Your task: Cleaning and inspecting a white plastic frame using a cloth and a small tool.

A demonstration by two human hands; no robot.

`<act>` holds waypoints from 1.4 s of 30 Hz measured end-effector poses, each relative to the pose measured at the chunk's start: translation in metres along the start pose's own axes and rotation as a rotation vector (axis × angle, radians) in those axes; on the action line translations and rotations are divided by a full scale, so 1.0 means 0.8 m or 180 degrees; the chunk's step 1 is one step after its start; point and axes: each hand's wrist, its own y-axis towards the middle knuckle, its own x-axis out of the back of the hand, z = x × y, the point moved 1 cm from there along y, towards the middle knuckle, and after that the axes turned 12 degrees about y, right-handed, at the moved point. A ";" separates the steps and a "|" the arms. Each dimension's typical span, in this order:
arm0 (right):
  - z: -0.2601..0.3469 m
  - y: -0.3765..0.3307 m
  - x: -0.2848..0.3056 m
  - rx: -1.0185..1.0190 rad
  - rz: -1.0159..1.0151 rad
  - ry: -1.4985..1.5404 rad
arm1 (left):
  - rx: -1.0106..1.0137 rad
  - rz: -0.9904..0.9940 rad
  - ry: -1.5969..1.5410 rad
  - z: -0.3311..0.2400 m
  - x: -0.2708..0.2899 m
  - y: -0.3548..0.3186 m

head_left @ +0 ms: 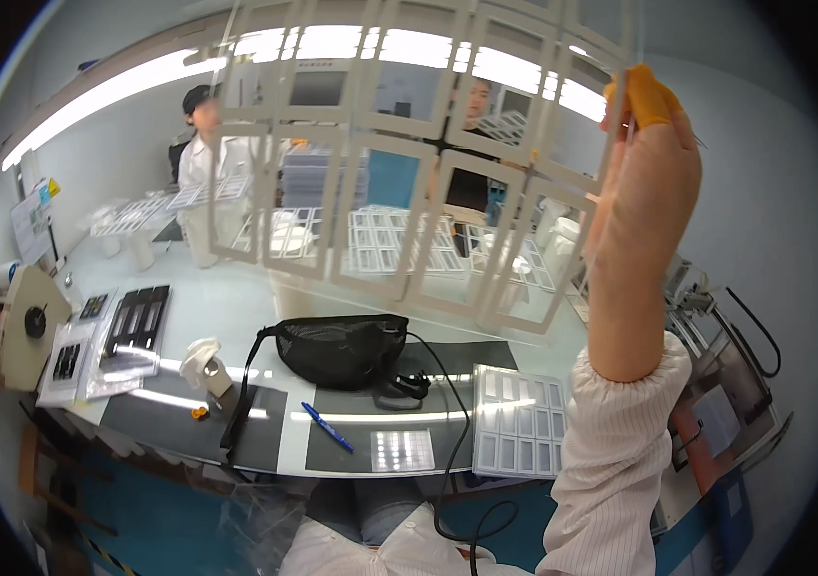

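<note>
My right hand (pixel 654 173) is raised at the upper right, its fingers closed on the right edge of a large clear sheet with rows of pale rectangular frames (pixel 385 144). Orange finger cots (pixel 651 94) cover some of its fingertips. The sheet stands tilted up before me, and the far side of the room shows through it. My left hand is out of view. Below the sheet, a black mesh waist bag (pixel 342 350) lies on the table. A blue pen (pixel 327 427) rests nearer to me, left of a similar framed sheet (pixel 519 422) lying flat.
Black strips in clear bags (pixel 135 326) and a crumpled white item (pixel 203 360) lie at the left, near a beige round device (pixel 25 322). A black cable (pixel 457 384) runs over the table's front edge. Two people work across the table. Machinery (pixel 716 384) stands at the right.
</note>
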 end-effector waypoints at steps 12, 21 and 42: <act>-0.040 -0.034 -0.010 0.0013 0.0019 -0.0800 | 0.0146 0.0108 0.0628 0.053 -0.310 -0.078; -0.035 -0.046 -0.012 0.0141 0.0273 -0.0936 | -0.0726 0.2320 0.0600 -0.009 -0.095 -0.074; -0.029 -0.044 0.030 -0.0074 0.0177 -0.0662 | 0.0844 -0.3105 0.1729 -0.047 0.317 0.223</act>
